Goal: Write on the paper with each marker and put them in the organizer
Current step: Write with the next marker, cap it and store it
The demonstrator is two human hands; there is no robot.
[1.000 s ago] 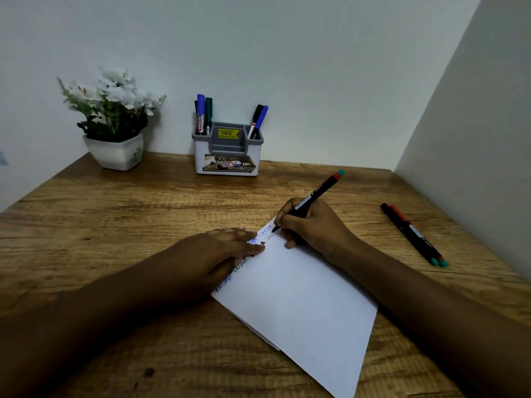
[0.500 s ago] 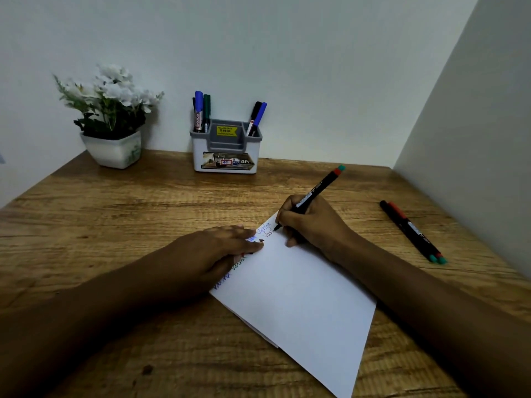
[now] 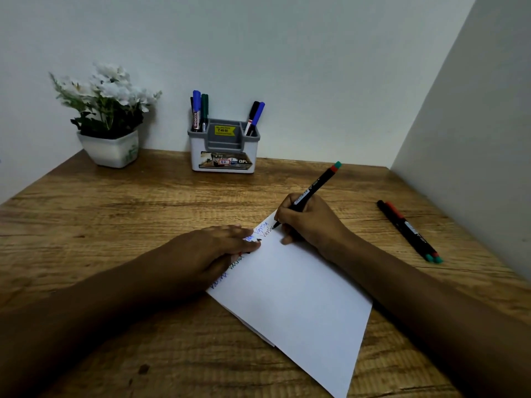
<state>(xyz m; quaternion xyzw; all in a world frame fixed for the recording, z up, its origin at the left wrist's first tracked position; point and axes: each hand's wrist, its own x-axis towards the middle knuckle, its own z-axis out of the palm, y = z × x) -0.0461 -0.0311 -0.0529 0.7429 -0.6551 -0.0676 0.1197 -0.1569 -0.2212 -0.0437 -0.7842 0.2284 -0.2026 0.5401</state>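
A white sheet of paper (image 3: 298,297) lies angled on the wooden table, with handwritten words along its upper left edge. My right hand (image 3: 309,221) grips a black marker (image 3: 314,188) whose tip touches the paper near its top corner. My left hand (image 3: 212,251) lies flat on the paper's left edge, pinning it down and hiding part of the writing. Two more markers (image 3: 409,231) rest side by side on the table to the right. The grey and white organizer (image 3: 224,152) stands at the back against the wall, with several markers upright in its two side slots.
A white pot of white flowers (image 3: 107,122) stands at the back left. A wall (image 3: 474,124) closes the table's right side just beyond the two loose markers. The wooden table (image 3: 115,211) shows bare surface between the organizer and my hands.
The marker tip has crept a little along the written line as my right hand writes. My left hand stays on the paper. The view has shifted slightly.
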